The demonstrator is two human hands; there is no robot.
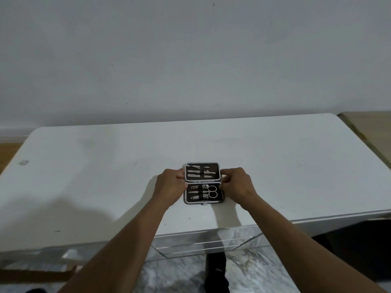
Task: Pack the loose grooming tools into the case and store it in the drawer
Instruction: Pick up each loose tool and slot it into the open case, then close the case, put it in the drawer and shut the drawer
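Near the front edge of the white surface [84,166], at its middle, the left hand [171,185] lies knuckles-up against the left side of the case [203,182]. Its fingers [182,176] are curled at the case's left edge, level with the hinge line. The case lies open and flat on the surface, one half farther from the person and one nearer. The grooming tools [201,173] sit in rows under dark straps in both halves, and the scissors [212,191] are in the nearer half. The right hand [237,185] mirrors the left, its fingers curled and pinching the case's right edge. Below the surface's front edge are mirrored drawer fronts [190,243].
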